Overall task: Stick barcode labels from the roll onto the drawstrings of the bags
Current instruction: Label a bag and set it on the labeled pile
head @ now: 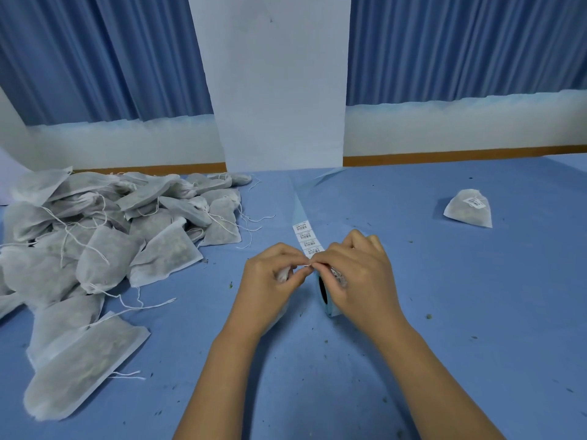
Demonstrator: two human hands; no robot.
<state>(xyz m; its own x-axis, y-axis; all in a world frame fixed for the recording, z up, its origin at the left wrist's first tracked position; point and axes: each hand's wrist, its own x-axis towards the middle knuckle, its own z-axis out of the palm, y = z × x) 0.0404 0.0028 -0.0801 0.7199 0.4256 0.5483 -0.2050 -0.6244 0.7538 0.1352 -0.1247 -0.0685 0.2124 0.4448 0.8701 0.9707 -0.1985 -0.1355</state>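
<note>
Left hand, right hand: both pinch thin white drawstring.
Left also grips its crumpled fibrous bag; cylindrical label roll under right palm, flat barcode strip lying beyond.

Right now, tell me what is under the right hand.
The label roll stands on edge under the right hand, dark core showing; its strip of labels runs beyond. The hand hides the roll's top.

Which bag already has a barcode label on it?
The single bag lying alone at the far right: a white label shows near its top. The bags in the left pile show none.
</note>
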